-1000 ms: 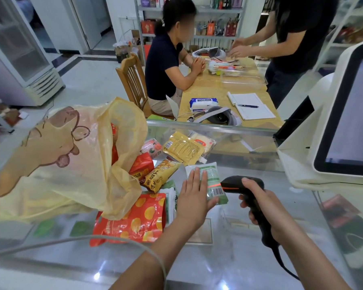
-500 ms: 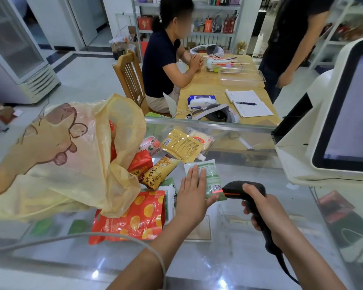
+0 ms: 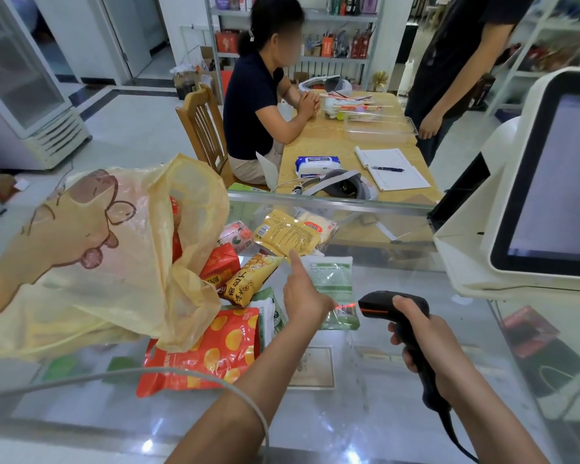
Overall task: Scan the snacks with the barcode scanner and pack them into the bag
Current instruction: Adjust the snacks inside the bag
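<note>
A: Packet (image 3: 333, 283)?
B: Flat on counter (image 3: 399, 413), long axis running away, barcode end nearest.
A: Scanner (image 3: 395, 304)?
B: Gripped by right hand (image 3: 427, 343), nose aimed left at barcode.
A: Left hand (image 3: 303, 296)?
B: On packet's left edge, index straight, rest curled; grip unclear.

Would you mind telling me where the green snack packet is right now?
In the head view the green snack packet lies on the glass counter, just right of centre, between the left hand and the barcode scanner.
</note>
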